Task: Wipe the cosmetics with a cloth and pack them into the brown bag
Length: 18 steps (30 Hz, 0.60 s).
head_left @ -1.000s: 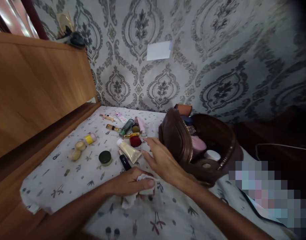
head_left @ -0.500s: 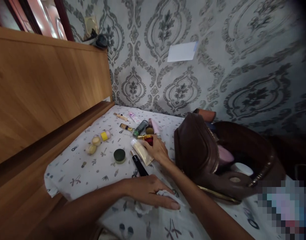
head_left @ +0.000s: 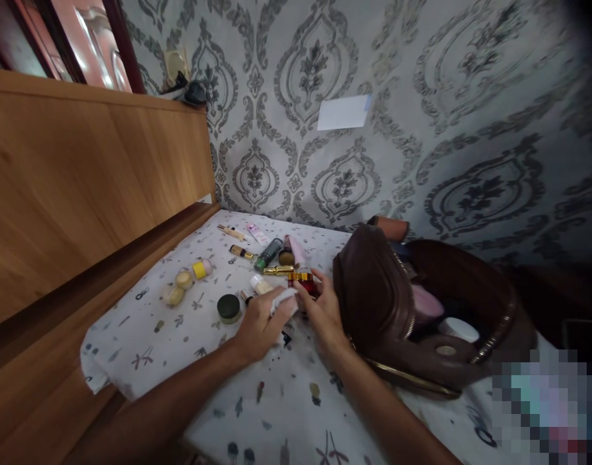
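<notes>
My right hand point(head_left: 328, 311) is closed around a small dark red jar point(head_left: 303, 281) with a gold rim. Close to it on the left, my left hand point(head_left: 261, 324) pinches a crumpled white tissue point(head_left: 283, 298). The tissue comes near the jar; whether they touch I cannot tell. Beneath my left hand a cream tube point(head_left: 261, 284) with a white cap and a black tube are mostly hidden. A gold tube point(head_left: 278, 270) lies just beyond the jar. Beside my left hand sits a round jar with a dark green lid point(head_left: 228, 307).
A brown leather bag point(head_left: 373, 278) stands unzipped at the right, with items inside. Toward the back lie a green bottle point(head_left: 268, 254), a pink tube point(head_left: 296, 249) and other cosmetics. Small yellowish containers point(head_left: 183, 280) lie left. A wooden panel point(head_left: 97, 161) borders the left side.
My left hand has moved up and forward with the tissue, coming close to the jar. My right hand has drawn the red jar slightly nearer, leaving the gold tube lying behind it.
</notes>
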### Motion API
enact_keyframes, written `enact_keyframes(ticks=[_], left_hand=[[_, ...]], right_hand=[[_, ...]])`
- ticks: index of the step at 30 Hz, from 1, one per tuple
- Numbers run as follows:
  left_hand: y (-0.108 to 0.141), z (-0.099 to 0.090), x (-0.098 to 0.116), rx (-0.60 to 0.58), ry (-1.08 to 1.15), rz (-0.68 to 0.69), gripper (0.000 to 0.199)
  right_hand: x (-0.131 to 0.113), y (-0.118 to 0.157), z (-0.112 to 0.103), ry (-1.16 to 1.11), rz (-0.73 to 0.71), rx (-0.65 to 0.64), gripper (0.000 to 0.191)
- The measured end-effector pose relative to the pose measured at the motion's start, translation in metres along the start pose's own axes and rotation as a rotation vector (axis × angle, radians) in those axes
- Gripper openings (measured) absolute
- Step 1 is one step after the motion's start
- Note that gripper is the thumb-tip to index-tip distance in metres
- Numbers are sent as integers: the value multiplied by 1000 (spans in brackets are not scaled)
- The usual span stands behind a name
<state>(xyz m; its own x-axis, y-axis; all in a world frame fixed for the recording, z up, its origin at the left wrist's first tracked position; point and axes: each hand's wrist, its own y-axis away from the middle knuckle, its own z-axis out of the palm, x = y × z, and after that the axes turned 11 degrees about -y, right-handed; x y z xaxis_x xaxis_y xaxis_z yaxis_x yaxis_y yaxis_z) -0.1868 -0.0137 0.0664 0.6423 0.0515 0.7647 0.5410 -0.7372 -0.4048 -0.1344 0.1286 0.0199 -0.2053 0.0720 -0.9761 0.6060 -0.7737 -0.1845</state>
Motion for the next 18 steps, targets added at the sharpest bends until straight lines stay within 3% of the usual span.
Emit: enact_keyframes(ticks=[3,6,9,11,18], left_hand=[[0,-1,0,174,68,-73,37],[2,1,-4,211,37,46,41],[6,6,-7,118,-65,249,40],[8,8,-7,29,-102,306,37],[7,5,4,-61,103,199,30]], right_hand=[[-12,22,0,-277,134,29,74],[-20,42,3,-512,231,41,61],[-24,58,5,-634,279,-21,49],[-26,66,5,-657,286,-63,44],[-31,84,-6,-678,364,-110,39]])
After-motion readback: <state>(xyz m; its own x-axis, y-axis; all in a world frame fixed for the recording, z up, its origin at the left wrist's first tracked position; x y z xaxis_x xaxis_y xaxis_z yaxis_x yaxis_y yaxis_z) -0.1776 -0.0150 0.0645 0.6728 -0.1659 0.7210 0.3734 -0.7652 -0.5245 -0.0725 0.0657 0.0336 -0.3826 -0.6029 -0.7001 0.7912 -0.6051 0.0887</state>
